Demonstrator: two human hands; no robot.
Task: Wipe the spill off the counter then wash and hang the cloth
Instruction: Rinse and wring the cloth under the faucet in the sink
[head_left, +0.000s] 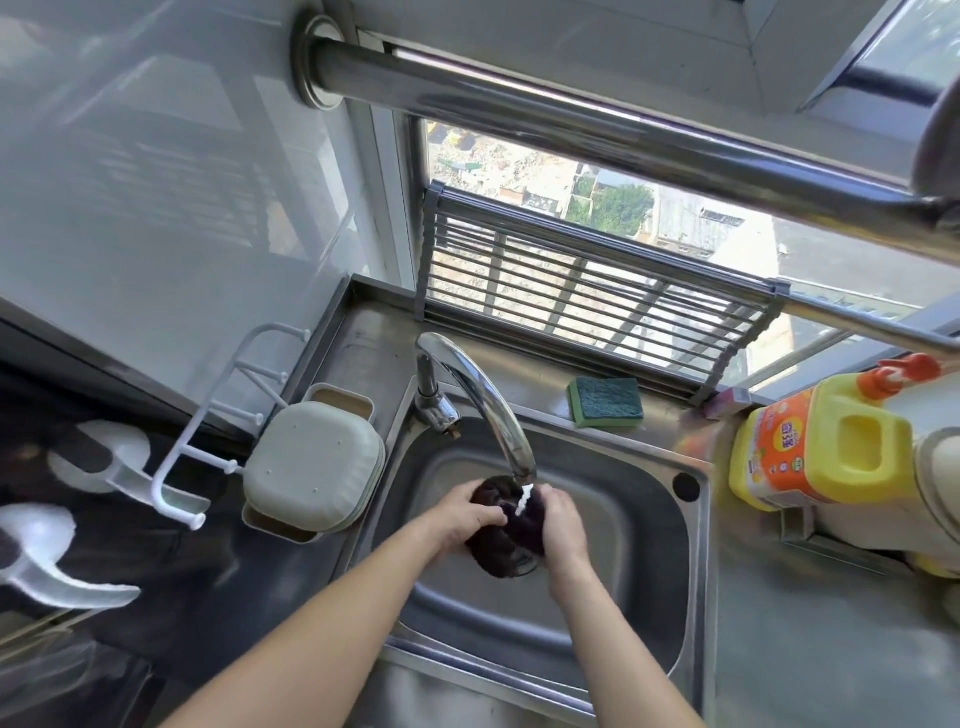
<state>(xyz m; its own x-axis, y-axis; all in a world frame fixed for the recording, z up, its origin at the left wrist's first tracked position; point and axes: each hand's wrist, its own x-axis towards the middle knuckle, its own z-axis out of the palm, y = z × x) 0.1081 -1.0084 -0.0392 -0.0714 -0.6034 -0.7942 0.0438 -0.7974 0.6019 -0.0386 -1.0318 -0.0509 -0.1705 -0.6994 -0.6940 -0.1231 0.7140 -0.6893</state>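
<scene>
Dark and bunched, the cloth (506, 535) sits over the steel sink (613, 545), directly under the faucet (483, 400) spout's running water. The left hand (465, 514) and right hand (563, 525) clasp it from both sides.

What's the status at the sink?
Left hand and right hand both closed on the dark cloth. Cloth bunched under the running faucet, over the sink. Nothing in the way.
</scene>
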